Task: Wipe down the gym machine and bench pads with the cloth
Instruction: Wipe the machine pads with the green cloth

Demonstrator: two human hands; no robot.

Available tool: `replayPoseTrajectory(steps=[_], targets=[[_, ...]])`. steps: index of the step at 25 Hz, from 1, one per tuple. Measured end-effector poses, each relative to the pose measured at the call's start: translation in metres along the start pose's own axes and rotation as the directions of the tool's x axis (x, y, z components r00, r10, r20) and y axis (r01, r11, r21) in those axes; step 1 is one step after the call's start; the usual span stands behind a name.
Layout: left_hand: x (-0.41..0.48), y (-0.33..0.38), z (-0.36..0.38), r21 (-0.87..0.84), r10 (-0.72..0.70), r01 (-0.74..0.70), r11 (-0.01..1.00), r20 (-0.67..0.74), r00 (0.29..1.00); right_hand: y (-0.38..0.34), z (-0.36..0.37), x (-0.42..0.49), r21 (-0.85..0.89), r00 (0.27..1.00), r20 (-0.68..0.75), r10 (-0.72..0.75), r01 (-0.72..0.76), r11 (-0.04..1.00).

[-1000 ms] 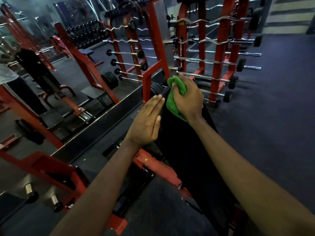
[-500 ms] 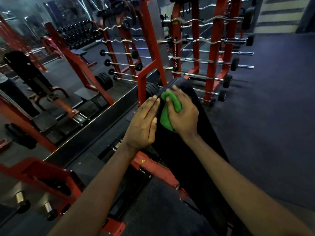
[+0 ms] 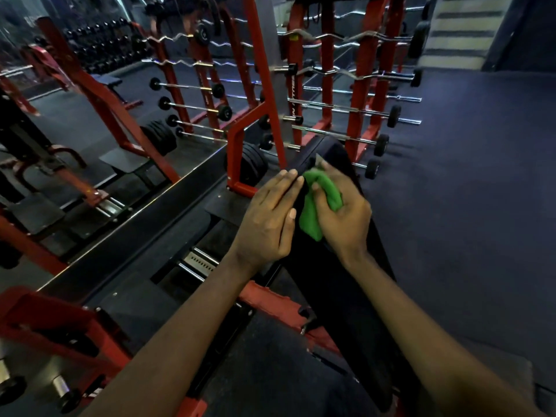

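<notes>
A long black bench pad [image 3: 340,290] slopes away from me through the middle of the view. My right hand [image 3: 346,215] grips a bunched green cloth [image 3: 313,212] and holds it against the pad's upper part. Its fingers curl round the cloth, which shows between thumb and palm. My left hand [image 3: 270,221] lies flat with straight fingers along the pad's left edge, right beside the cloth. The top end of the pad shows just beyond both hands.
The bench's red frame [image 3: 270,299] runs under the pad. A red upright [image 3: 264,109] with a black weight plate [image 3: 252,164] stands just ahead left. A red rack of barbells [image 3: 358,109] stands behind. Dark carpet [image 3: 466,191] spreads to the right. A wall mirror fills the left.
My right hand has drawn the cloth down the pad from its top end towards me. My left hand has stayed flat on the pad's left edge.
</notes>
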State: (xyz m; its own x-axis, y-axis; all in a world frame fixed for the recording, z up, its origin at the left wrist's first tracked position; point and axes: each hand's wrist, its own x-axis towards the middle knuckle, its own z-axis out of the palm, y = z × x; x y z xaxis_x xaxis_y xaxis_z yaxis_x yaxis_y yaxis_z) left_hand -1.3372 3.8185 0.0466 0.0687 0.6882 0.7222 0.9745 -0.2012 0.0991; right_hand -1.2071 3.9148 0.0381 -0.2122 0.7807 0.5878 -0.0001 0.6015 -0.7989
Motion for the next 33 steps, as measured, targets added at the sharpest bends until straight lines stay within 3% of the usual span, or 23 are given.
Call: replayPoseTrajectory(steps=[3,7,10,14,17,19,23,28,33], targets=[[0.000,-0.004,0.001,0.002,0.023,-0.023,1.000,-0.024,0.999,-0.002,-0.003,-0.023,-0.025,0.996,0.054,-0.076,0.078,0.997],[-0.001,-0.001,0.001,-0.012,0.009,-0.009,1.000,-0.020,1.000,0.000,0.009,0.050,-0.154,0.996,-0.067,0.059,-0.069,0.986],[0.000,0.002,-0.001,0.011,-0.013,0.013,1.000,-0.001,1.000,0.000,0.009,0.090,-0.234,0.996,-0.011,0.084,-0.084,0.969],[0.000,0.005,-0.006,0.020,-0.036,0.035,0.999,0.036,0.999,-0.001,0.004,0.041,-0.079,0.997,-0.004,0.076,-0.076,0.994],[0.004,0.010,-0.011,0.078,-0.077,0.070,0.994,0.087,0.993,0.014,-0.006,-0.004,-0.012,0.993,0.094,-0.078,0.080,0.997],[0.009,0.017,-0.014,0.190,-0.124,0.094,0.977,0.148,0.981,0.024,-0.008,0.007,-0.018,0.992,0.087,-0.095,0.097,0.995],[0.044,0.031,-0.009,0.409,-0.261,0.149,0.900,0.233,0.937,0.039,-0.002,0.084,-0.064,1.000,0.011,0.028,-0.027,0.998],[0.074,0.027,0.004,0.492,-0.284,0.058,0.868,0.398,0.872,0.073,-0.017,0.081,0.014,0.987,0.162,-0.018,0.016,1.000],[0.071,0.028,0.008,0.585,-0.269,-0.030,0.810,0.417,0.868,0.111,-0.038,0.026,0.010,0.950,0.024,0.312,-0.312,0.950]])
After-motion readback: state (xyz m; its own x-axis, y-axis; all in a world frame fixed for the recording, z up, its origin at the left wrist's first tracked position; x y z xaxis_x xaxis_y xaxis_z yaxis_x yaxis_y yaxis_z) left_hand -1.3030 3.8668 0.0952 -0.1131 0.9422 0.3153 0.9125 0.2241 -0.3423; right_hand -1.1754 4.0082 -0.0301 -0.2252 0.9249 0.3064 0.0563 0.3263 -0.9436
